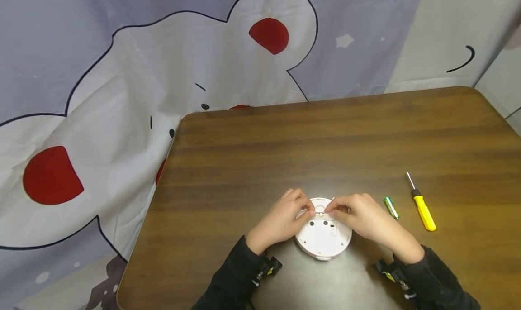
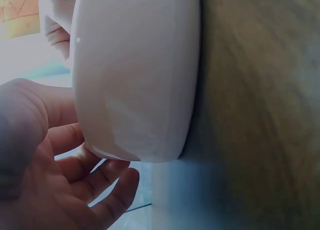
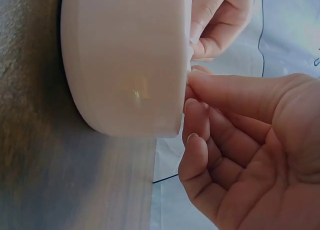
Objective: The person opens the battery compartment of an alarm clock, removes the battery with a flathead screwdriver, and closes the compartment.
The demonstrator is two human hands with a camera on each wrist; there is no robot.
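Note:
A white round device (image 1: 323,245) lies on the table in front of me, its flat face with small dark holes turned up. My left hand (image 1: 285,217) reaches in from the left, thumb and forefinger pinching at a narrow dark slot near the device's far edge. From the right, my right hand (image 1: 364,217) pinches at the same slot, its fingertips close to the left ones. In the right wrist view, the thumb and curled fingers of the right hand (image 3: 240,135) meet at the upper face of the device (image 3: 125,65). The small part between the fingertips is mostly hidden.
Right of the right hand lies a green battery (image 1: 391,207). Beyond it is a screwdriver (image 1: 424,212) with a yellow handle, its tip pointing away. The brown wooden table (image 1: 252,151) ends at a curtain (image 1: 134,74) with a cartoon print.

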